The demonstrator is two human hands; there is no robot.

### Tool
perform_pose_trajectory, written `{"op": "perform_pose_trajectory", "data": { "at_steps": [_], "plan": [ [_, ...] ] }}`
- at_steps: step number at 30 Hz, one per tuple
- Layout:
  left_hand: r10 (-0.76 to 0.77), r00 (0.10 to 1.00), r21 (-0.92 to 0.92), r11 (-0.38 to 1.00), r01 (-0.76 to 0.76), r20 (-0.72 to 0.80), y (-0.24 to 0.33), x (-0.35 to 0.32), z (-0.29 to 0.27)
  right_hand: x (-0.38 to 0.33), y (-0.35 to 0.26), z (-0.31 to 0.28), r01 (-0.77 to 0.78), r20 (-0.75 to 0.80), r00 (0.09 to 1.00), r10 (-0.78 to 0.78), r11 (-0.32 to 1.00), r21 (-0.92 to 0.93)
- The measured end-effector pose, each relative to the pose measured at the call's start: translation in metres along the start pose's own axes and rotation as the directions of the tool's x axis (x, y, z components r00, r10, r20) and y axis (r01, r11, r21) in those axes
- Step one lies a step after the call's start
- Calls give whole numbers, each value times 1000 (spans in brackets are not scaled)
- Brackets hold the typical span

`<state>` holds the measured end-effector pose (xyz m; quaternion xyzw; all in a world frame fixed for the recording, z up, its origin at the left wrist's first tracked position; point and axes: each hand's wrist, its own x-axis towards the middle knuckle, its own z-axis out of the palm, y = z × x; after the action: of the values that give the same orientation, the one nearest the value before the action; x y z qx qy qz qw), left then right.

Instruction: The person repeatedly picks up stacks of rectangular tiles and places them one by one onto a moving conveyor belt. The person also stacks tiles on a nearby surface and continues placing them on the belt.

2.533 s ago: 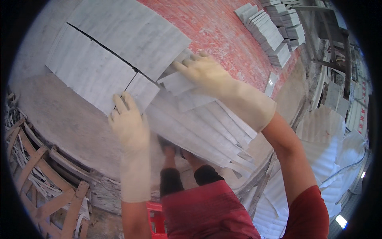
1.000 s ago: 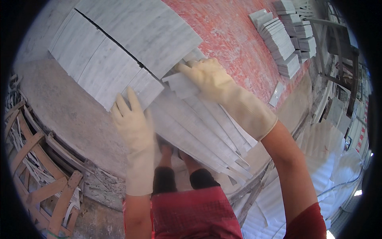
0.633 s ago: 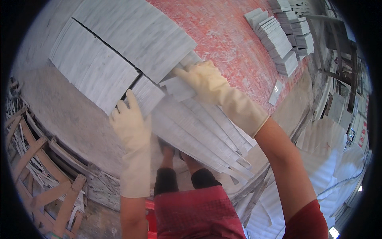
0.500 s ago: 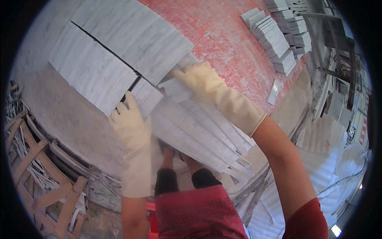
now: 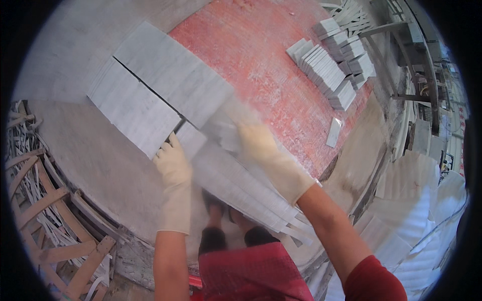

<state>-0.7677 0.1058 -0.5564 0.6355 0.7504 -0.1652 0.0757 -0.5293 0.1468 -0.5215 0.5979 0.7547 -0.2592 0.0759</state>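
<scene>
Both my hands wear cream rubber gloves. My left hand (image 5: 173, 163) rests at the near corner of the pale grey left tile stack (image 5: 135, 108), fingers apart, the index finger reaching into the gap beside a short stone piece (image 5: 190, 140). Whether the thumb presses on that piece is hidden. Blurred by motion, my right hand (image 5: 256, 143) is over a blurred pale stone piece (image 5: 223, 133), just right of the large tile stack (image 5: 173, 75); its fingers are smeared. Long narrow stone strips (image 5: 241, 185) fan out between my forearms toward my legs.
Beyond the stacks lies a dusty red surface (image 5: 241, 50) with rows of small stone tiles (image 5: 324, 67) and a loose tile (image 5: 333, 132). A wooden crate frame (image 5: 65, 246) with strip scraps stands at left. Pale sheets (image 5: 406, 200) and a metal frame (image 5: 429, 75) are at right.
The view has shifted, so the stacks appear lower and farther right. My right hand has moved nearer to me and blurred. My left hand stays at the same stack corner.
</scene>
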Motion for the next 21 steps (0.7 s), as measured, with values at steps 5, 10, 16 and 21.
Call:
{"op": "perform_pose_trajectory", "data": {
  "at_steps": [5, 10, 16, 21],
  "plan": [
    [-128, 975, -155, 975, 157, 179, 11, -29, -20, -113, 12, -20, -357, 147, 932, 331, 909, 216],
    [-175, 967, -177, 962, 208, 186, 27, -57, -14, -238, 37, -2, -514, 388, 788, 478, 858, -12],
    [-138, 974, -279, 942, 186, 182, 9, -46, -18, -410, 60, 66, -517, 554, 630, 544, 826, -224],
    [-87, 914, -403, 878, 259, 396, -14, -68, -21, -551, 42, 123, -612, 773, 307, 555, 737, -286]
  ]
}}
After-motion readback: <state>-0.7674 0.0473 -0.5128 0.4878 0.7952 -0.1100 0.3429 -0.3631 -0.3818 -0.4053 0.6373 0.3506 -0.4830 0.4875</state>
